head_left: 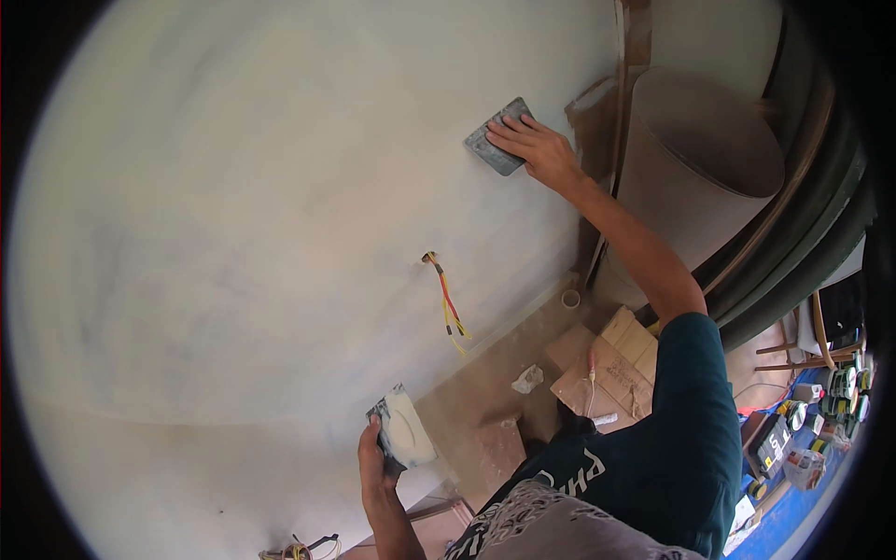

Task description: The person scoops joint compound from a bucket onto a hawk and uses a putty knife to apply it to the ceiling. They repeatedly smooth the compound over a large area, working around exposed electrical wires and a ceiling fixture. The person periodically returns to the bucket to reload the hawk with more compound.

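High on the whitish wall (243, 187), my right hand (543, 152) presses a flat grey putty scraper (497, 149) against the surface, fingers spread over its back. My left hand (371, 455) is lower down, gripping a second dark scraper (381, 411) by its edge. A thick white lump of putty (408, 427) lies on that blade. Between the two hands, a bundle of red and yellow wires (448, 299) with dark ends hangs from a small hole in the wall.
A large rolled sheet (653, 140) stands at the right by dark curved rolls (803, 252). Below are flattened cardboard (611, 373), a roller (592, 373) and a crumpled white scrap (527, 379). Tape rolls and boxes lie on a blue sheet (798, 509). More wires (297, 549) show at bottom.
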`<state>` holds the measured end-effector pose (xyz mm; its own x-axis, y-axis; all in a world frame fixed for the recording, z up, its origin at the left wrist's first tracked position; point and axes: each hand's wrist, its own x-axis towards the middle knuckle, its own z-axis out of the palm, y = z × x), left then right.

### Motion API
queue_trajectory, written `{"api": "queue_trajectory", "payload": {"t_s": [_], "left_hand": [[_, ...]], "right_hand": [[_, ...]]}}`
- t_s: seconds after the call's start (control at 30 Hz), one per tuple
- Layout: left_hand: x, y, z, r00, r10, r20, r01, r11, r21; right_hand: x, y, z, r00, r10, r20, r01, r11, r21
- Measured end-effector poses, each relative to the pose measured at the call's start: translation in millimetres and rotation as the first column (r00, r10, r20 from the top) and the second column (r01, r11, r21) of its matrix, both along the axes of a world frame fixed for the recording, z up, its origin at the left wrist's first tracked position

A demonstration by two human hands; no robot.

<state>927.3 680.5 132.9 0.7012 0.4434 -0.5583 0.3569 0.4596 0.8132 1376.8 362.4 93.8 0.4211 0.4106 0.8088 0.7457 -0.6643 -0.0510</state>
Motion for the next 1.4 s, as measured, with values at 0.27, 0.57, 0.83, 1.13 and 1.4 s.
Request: {"api": "queue_trajectory", "payload": {"t_s": [0.27,0.57,0.83,1.13,1.4], "left_hand": [[-3,-1,-2,1.000,0.025,-0.018,-0.025,1.000,-0.012],[14,-42,34,0.993,0.083,0.084,-0.083,0.997,-0.002],[108,-66,38,0.957,-0.117,0.266,0.113,0.993,0.032],[184,-100,108,0.821,-0.479,0.310,0.223,0.770,0.598],[177,-104,126,0.812,-0.565,0.145,0.238,0.548,0.802]], "right_hand": [[-4,1,-81,0.995,0.018,-0.094,-0.017,1.000,0.012],[-21,1,-137,0.984,0.004,-0.178,0.002,0.999,0.032],[-56,-30,-105,0.958,0.086,-0.272,-0.024,0.975,0.222],[-199,-23,113,0.834,0.551,-0.030,-0.548,0.833,0.068],[-212,-23,119,0.834,0.543,-0.099,-0.551,0.829,-0.098]]}}
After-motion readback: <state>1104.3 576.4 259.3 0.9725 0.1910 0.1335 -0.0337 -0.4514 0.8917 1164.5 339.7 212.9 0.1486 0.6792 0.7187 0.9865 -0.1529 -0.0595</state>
